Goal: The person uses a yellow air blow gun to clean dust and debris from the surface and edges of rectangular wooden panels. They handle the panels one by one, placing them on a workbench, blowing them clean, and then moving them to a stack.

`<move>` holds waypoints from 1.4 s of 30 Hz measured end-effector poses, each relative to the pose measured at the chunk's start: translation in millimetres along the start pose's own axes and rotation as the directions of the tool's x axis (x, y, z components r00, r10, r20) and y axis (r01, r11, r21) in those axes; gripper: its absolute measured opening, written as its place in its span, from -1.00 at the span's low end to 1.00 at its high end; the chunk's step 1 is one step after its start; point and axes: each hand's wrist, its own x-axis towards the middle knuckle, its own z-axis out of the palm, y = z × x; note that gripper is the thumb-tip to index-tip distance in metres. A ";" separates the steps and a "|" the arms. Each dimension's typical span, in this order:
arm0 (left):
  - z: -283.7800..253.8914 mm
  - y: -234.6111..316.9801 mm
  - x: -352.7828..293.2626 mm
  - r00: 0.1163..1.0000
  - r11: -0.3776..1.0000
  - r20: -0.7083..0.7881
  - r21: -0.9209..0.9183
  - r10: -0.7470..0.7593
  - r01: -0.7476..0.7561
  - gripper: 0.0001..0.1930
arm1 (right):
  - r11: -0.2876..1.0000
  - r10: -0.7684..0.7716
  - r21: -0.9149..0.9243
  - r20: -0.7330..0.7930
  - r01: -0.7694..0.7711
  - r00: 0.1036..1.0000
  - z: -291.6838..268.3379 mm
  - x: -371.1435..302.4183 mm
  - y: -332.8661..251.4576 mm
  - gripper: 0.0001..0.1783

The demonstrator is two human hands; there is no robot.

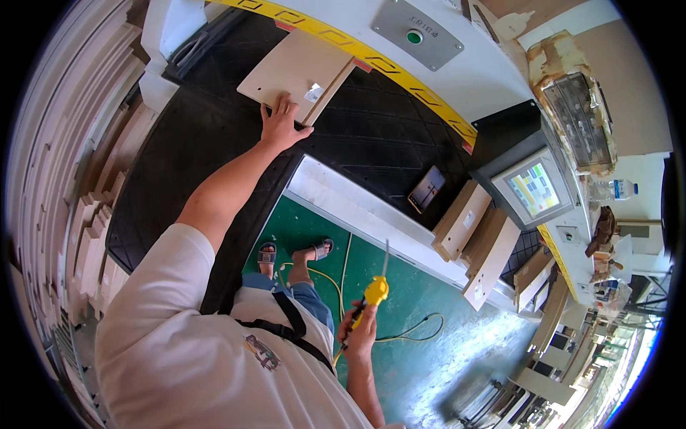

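Note:
My left hand (281,125) is at the near edge of a light wooden panel (296,68) on the black work surface. Its fingers rest on the panel's top face and the thumb reaches along the near edge. A small white label (314,92) sits on the panel, and a narrow wooden strip (330,91) runs along its right side. In my right hand (359,334), closed round the handle, is a yellow air blow gun (376,290) with a long thin nozzle pointing up, held over the green floor, away from the panel.
A phone (426,189) lies on the black surface (379,136). Several wooden boards (464,222) lean at the right, beside a touchscreen (532,187). Beyond is a yellow-edged machine beam with a green button (414,36). A yellow hose (421,330) loops over the floor. Board stacks (64,143) stand left.

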 end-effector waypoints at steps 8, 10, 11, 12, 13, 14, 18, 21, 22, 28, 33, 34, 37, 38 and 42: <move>-41.3 -32.7 -97.9 0.997 0.993 -0.043 -0.093 0.064 -0.068 -0.20 | 0.924 -0.011 -0.317 0.540 0.216 0.842 12.5 -25.1 13.5 -0.27; -57.5 -51.4 -146.2 0.996 0.990 -0.061 -0.128 0.059 -0.066 -0.26 | 0.894 0.152 -0.434 0.536 0.117 0.830 53.0 -29.8 -17.7 -0.33; -72.4 -56.7 -172.1 0.996 0.987 -0.078 -0.153 0.041 -0.052 -0.31 | 0.848 0.204 -0.512 0.557 0.140 0.805 67.6 -27.6 -29.0 -0.33; -86.5 -63.4 -197.6 0.997 0.985 -0.063 -0.168 0.035 -0.045 -0.32 | 0.795 0.254 -0.582 0.572 0.168 0.780 76.5 -25.8 -33.8 -0.34; -101.0 -70.1 -223.6 0.999 0.981 -0.047 -0.190 0.024 -0.033 -0.33 | 0.746 0.246 -0.631 0.558 0.213 0.792 79.9 -23.2 -33.7 -0.35; -116.3 -76.4 -248.0 0.999 0.978 -0.033 -0.206 0.009 -0.016 -0.34 | 0.692 0.238 -0.673 0.553 0.260 0.799 79.4 -14.6 -29.9 -0.37; -177.5 -101.0 -349.9 0.993 0.968 0.099 -0.236 -0.063 0.085 -0.35 | 0.351 0.142 -0.876 0.400 0.332 0.906 74.7 11.3 -51.5 -0.36; -207.1 -118.3 -414.7 0.981 0.932 0.162 -0.326 -0.109 0.158 -0.36 | 0.086 -0.147 -0.769 0.620 0.634 0.771 63.2 33.0 -46.2 -0.33; -216.5 -119.9 -431.6 0.972 0.930 0.190 -0.311 -0.139 0.194 -0.36 | 0.159 -0.052 -0.839 0.520 0.521 0.853 76.6 23.8 -61.8 -0.32; -256.8 -128.4 -506.2 0.921 0.902 0.276 -0.259 -0.274 0.346 -0.35 | 0.061 0.122 -0.807 0.590 0.587 0.799 156.6 28.2 -64.9 -0.35; -284.4 -138.9 -523.6 0.919 0.911 0.270 -0.217 -0.289 0.350 -0.38 | -0.002 0.145 -0.682 0.723 0.731 0.676 241.5 39.5 -61.9 -0.34; -290.0 -138.1 -528.3 0.905 0.904 0.264 -0.183 -0.333 0.386 -0.38 | 0.040 0.168 -0.695 0.713 0.718 0.681 258.5 25.3 -67.4 -0.34; -296.6 -136.6 -542.5 0.845 0.827 0.183 -0.184 -0.502 0.531 -0.38 | -0.079 0.189 -0.740 0.646 0.668 0.739 247.2 9.3 -78.8 -0.35; -290.7 -137.7 -548.6 0.805 0.763 0.119 -0.265 -0.581 0.590 -0.38 | -0.113 0.194 -0.754 0.622 0.647 0.759 225.6 8.9 -81.0 -0.34; -264.0 -141.3 -561.3 0.333 0.179 0.169 -0.581 -0.927 0.794 -0.32 | -0.206 0.314 -0.863 0.387 0.460 0.867 195.7 -16.8 -88.0 -0.37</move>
